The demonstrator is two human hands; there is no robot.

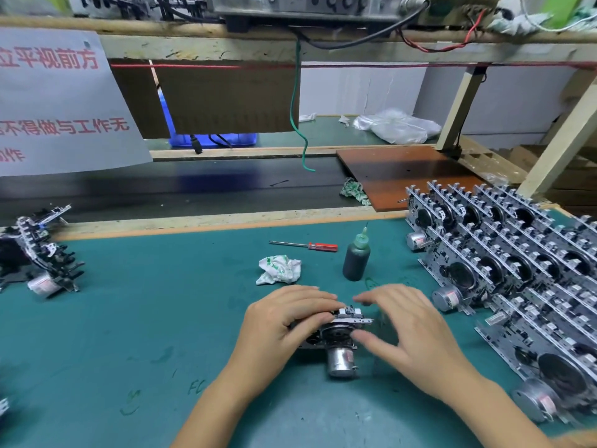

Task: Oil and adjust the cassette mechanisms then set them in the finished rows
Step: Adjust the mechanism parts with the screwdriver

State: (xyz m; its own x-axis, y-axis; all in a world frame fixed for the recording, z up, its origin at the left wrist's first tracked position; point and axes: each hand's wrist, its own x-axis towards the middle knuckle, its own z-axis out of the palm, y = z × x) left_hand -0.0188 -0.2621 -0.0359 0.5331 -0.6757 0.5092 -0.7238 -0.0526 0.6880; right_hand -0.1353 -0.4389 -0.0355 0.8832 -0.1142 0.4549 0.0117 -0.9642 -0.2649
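— Down on the green mat [161,318], right in front of the person, that's where the cassette mechanism [336,331] sits, motor can pointing back toward them.

— Who has hold of it?

— The left hand [284,324]. Its fingers are curled over the top-left edge, thumb tucked under, pinning the thing down. The right hand [407,331] comes in from the other side, fingers spread and loose, blurred, holding nothing; I can't tell whether the thumb touches the frame.

— And the long axis?

— Looks to run left to right, between the two hands. The finished rows [517,270] lie off to the right, so I'd judge the right hand is the nearer one for setting it there.

— The oil?

— The oil bottle [356,257] stands upright just beyond the right fingertips, dark soft plastic, needle nozzle. A red-handled screwdriver [307,245] lies behind it, a crumpled cloth [279,269] beside it.

— What's the mechanism made of?

— Stamped, perforated metal plate, a dark flywheel, a smooth shiny motor cylinder. Edges everywhere.
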